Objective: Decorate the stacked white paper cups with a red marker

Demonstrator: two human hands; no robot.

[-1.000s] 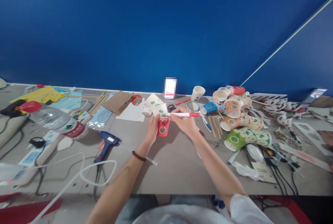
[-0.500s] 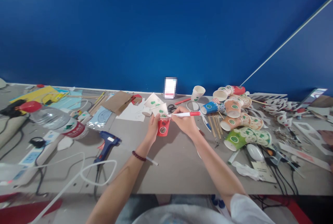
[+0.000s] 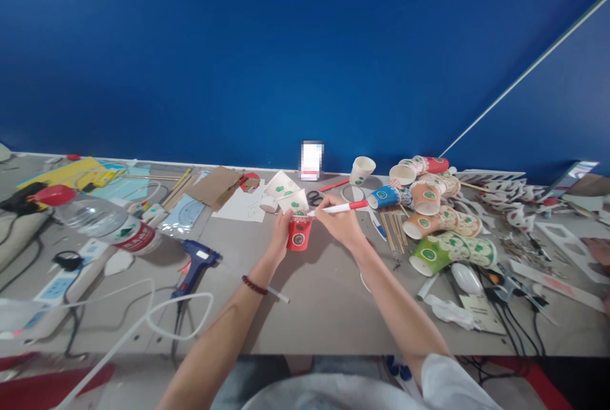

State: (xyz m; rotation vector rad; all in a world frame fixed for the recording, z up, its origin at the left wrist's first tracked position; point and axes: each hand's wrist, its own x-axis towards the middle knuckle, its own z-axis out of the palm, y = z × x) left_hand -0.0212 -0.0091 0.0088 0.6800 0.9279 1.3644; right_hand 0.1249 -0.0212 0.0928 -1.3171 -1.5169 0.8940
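Note:
A paper cup (image 3: 300, 234), red below with a white cut-out upper part, is gripped on its left side by my left hand (image 3: 282, 232). Between the fingers of my right hand (image 3: 336, 220) is a white marker with a red end (image 3: 344, 207). The marker's tip points left and meets the cup near the border of red and white; whether it touches cannot be made out. Just behind the held cup lie another white cup piece with green print (image 3: 280, 185) and a pair of scissors (image 3: 314, 197).
A blue glue gun (image 3: 196, 267) and a large water bottle (image 3: 105, 219) lie to the left. Stacked decorated cups (image 3: 431, 256) and wooden sticks (image 3: 395, 232) are at right. A white cup (image 3: 363, 170) and a lit phone (image 3: 311, 161) stand by the blue wall.
The marker in my right hand has tilted slightly, its red end a little higher. My left hand and the cup have barely moved.

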